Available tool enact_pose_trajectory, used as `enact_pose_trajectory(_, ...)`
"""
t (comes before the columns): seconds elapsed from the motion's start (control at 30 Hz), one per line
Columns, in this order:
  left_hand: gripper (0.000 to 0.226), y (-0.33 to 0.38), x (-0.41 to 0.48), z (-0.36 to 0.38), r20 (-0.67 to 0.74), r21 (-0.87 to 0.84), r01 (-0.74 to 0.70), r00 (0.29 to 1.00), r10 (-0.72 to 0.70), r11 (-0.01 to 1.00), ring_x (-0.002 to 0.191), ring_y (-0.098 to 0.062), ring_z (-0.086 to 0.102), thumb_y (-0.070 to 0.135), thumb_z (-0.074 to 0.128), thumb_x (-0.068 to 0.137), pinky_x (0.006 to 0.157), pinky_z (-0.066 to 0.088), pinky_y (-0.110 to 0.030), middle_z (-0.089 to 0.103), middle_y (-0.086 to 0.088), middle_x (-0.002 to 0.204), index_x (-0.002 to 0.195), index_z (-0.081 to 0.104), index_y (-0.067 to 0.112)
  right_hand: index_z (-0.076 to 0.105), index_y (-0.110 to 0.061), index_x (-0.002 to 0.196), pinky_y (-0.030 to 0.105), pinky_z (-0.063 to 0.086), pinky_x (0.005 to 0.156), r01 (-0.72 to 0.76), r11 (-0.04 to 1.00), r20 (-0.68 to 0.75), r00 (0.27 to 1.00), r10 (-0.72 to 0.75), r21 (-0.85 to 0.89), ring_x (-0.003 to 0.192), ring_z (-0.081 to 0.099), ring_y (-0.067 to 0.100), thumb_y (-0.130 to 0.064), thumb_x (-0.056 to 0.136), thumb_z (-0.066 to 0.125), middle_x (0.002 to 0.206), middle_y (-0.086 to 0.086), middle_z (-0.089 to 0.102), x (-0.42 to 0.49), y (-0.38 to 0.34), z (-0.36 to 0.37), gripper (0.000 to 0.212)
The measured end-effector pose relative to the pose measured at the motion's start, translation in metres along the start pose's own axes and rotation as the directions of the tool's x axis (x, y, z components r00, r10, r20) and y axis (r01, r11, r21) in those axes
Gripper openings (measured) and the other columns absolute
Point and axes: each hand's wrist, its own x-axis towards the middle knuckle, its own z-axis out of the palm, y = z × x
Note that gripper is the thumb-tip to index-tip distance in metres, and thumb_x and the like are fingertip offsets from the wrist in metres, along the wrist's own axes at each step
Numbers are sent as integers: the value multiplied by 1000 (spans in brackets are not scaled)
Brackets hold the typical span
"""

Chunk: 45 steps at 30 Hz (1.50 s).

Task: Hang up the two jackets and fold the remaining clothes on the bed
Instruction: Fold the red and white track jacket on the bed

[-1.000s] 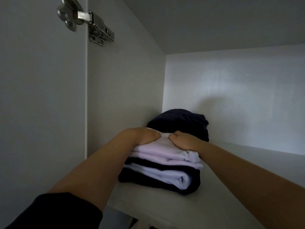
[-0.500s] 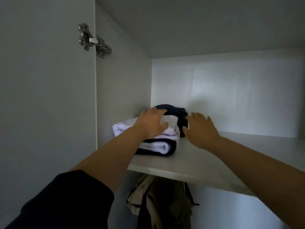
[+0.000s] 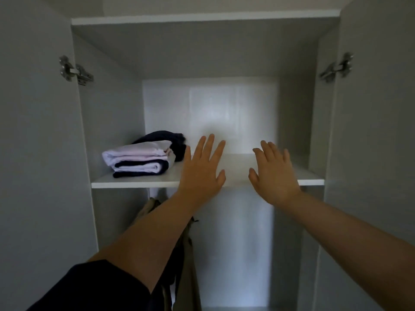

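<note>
An open white wardrobe with a white laminate shelf (image 3: 242,182) holds a stack of folded white and dark navy clothes (image 3: 139,161) at the shelf's left end. The left hand (image 3: 203,169) and right hand (image 3: 272,173) are raised before the shelf edge, fingers straight and spread, holding nothing. A khaki jacket (image 3: 186,265) hangs below the shelf. Metal hinges (image 3: 75,71) are fixed to both doors.

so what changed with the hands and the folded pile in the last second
Both hands let go of the folded pile and pulled back. The left hand and right hand are now open with fingers spread, in front of the shelf. The pile stayed at the shelf's left end, with the dark garment behind it.
</note>
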Motion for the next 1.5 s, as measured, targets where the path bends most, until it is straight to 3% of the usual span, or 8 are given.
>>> enact_pose_trajectory(0.13, 72, 54, -25, -37, 15, -65, -56, 998, 57, 996, 146, -26, -4, 44, 36, 95, 114, -4, -48, -4, -6, 159, 145, -12, 27, 31, -8, 142, 50, 9, 114, -63, 998, 18, 998, 64, -21, 144, 13, 28, -34, 95, 41, 155, 13, 19, -64, 29, -51, 55)
enact_pose_trajectory(0.33, 68, 140, -86, -107, -24, -190, -194, 981, 193, 962, 146, -26, 0, 45, 38, 94, 114, 2, -51, 3, -7, 159, 152, 8, 23, 30, -7, 143, 50, 7, 114, -209, 972, 7, 977, 211, -112, 144, 12, 28, -33, 94, 42, 155, 15, 19, -187, 54, -127, 57)
enact_pose_trajectory(0.57, 68, 236, -189, -183, -22, -363, -288, 953, 301, 886, 146, -24, -3, 47, 34, 94, 115, 2, -50, 2, -5, 159, 151, 5, 24, 25, -11, 145, 50, 4, 115, -361, 902, 23, 926, 377, -236, 145, 9, 27, -37, 96, 36, 156, 13, 17, -348, 61, -223, 57)
enact_pose_trajectory(0.83, 66, 387, -271, -281, -101, -540, -469, 861, 499, 699, 146, -23, -4, 46, 30, 95, 115, -1, -48, 0, -5, 159, 151, 3, 25, 14, -13, 150, 47, -11, 111, -449, 720, 36, 836, 547, -529, 146, -3, 28, -40, 99, 27, 159, 11, 2, -526, 105, -350, 60)
enact_pose_trajectory(1.03, 66, 530, -329, -378, -248, -613, -595, 769, 589, 519, 146, -26, -2, 46, 32, 95, 114, 0, -48, 1, -7, 159, 151, 6, 22, 13, -13, 150, 49, -3, 115, -553, 560, -49, 737, 674, -617, 146, 0, 28, -41, 98, 27, 159, 11, 5, -657, 155, -455, 61)
enact_pose_trajectory(1.37, 65, 805, -439, -541, -319, -777, -579, 700, 639, 247, 146, -26, -2, 40, 35, 96, 115, 2, -49, 3, -9, 159, 151, 8, 20, 14, -13, 151, 49, -3, 115, -618, 344, -126, 589, 798, -708, 146, 1, 28, -38, 97, 33, 158, 11, 6, -900, 270, -624, 63)
enact_pose_trajectory(1.5, 66, 885, -483, -582, -313, -808, -561, 667, 676, 180, 146, -25, -3, 40, 36, 96, 115, 0, -49, 2, -9, 159, 151, 6, 21, 9, -14, 151, 48, -6, 114, -651, 247, -156, 497, 854, -718, 146, -3, 27, -39, 98, 32, 159, 11, 2, -980, 308, -667, 63)
